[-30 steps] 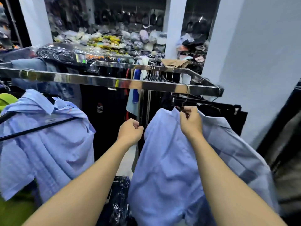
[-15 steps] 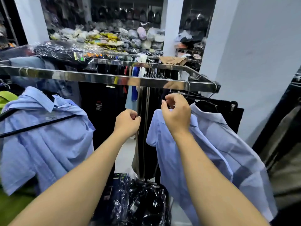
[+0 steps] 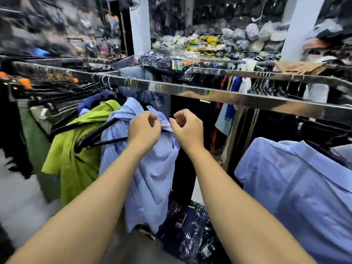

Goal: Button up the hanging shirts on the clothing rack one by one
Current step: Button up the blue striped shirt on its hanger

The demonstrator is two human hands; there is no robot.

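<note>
The person has turned from the right blue shirt (image 3: 297,183) to the left blue shirt (image 3: 152,168), left hand (image 3: 143,128) pinching its collar, right hand (image 3: 187,128) curled beside it, grip unclear, so buttoning begins anew.

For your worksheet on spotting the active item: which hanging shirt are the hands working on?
The middle pale blue shirt, beside the green shirt; both hands meet at its collar, unlike the right blue shirt.

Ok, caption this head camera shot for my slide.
Both hands pinch the collar of a blue shirt hanging beside a green one.
</note>
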